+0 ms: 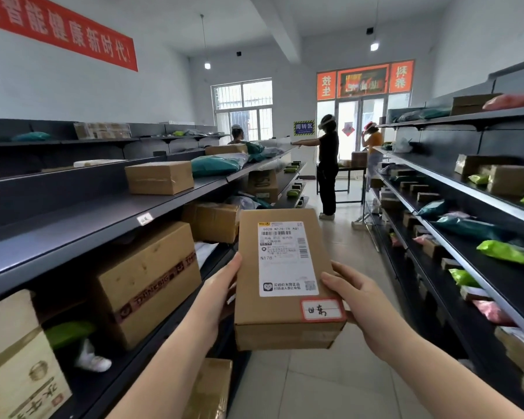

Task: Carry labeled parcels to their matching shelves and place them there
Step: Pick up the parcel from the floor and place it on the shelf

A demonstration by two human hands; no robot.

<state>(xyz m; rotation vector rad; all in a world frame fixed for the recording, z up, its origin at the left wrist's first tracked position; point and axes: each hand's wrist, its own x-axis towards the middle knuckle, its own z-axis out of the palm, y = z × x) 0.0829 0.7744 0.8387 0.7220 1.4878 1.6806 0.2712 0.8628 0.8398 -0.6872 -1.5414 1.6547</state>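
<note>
A: Head view, parcel depot aisle. Pale tiled floor point(339, 237), dark metal shelving both sides. Left shelf rack point(73, 225) carries a taped carton point(159, 177) on its upper deck, teal mailer bags point(215, 166) beyond it, a "THINKBIG" box point(147, 282) one level lower. Right shelf rack point(466, 189) has green pouches point(507, 252) and small cartons. Red banner point(61, 31) on the left wall, barred window point(242, 108) at the far end.

B: People?

A: A person in black point(327, 164) stands at the aisle's end, arm stretched to the left rack. Two more near the door, too small for detail.

B: The parcel?

A: Cardboard parcel point(288, 279) held in mid-air over the aisle, centre frame, label up. White shipping label point(286, 258) reads N178; a red-bordered handwritten sticker point(322, 309) at its near right corner.

B: Hands?

A: Left hand point(215, 300) grips the parcel's left edge, thumb along the side, fingers hidden underneath. Right hand point(363, 306) grips the right edge, thumb on top touching the label.
</note>
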